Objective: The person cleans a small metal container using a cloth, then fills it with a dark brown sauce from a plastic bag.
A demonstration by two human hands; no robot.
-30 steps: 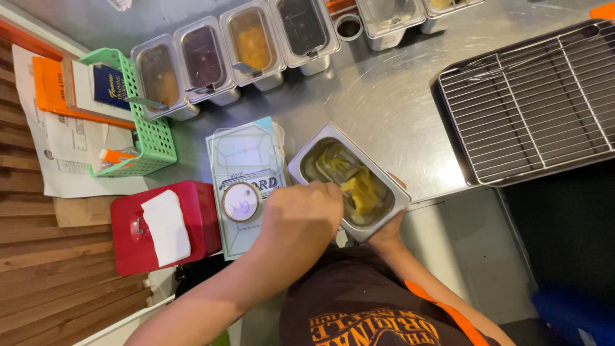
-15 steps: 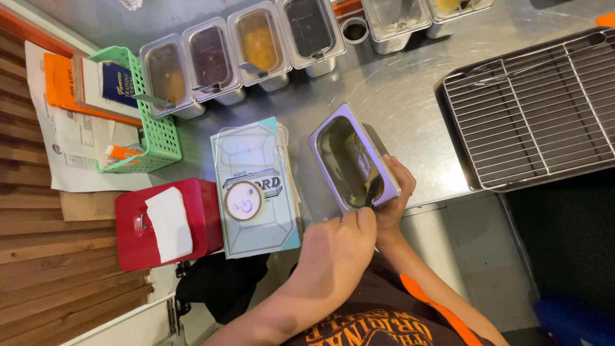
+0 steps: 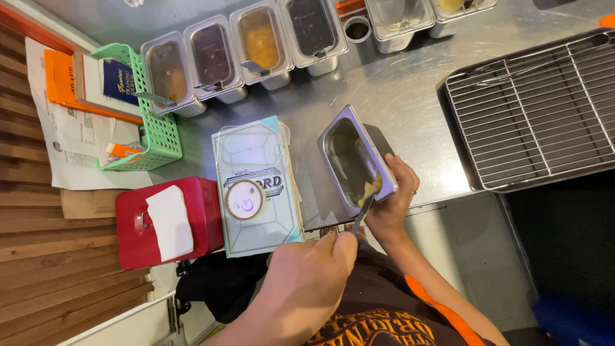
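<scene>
Here my right hand grips the near end of a steel pan, fingers closed around its rim, holding it tilted above the counter. My left hand is closed on a thin utensil whose tip reaches a little yellow food at the pan's lower end. Just beside the pan lies a pale box, with a red dispenser further left.

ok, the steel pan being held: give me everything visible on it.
The steel pan is a small rectangular container with a rolled rim and shiny metal walls. It is tilted up on edge, opening facing left, lower end at the steel counter edge. The right hand grips its near end. Inside, a little yellowish residue sits low. A thin utensil held by the left hand reaches into it.
</scene>
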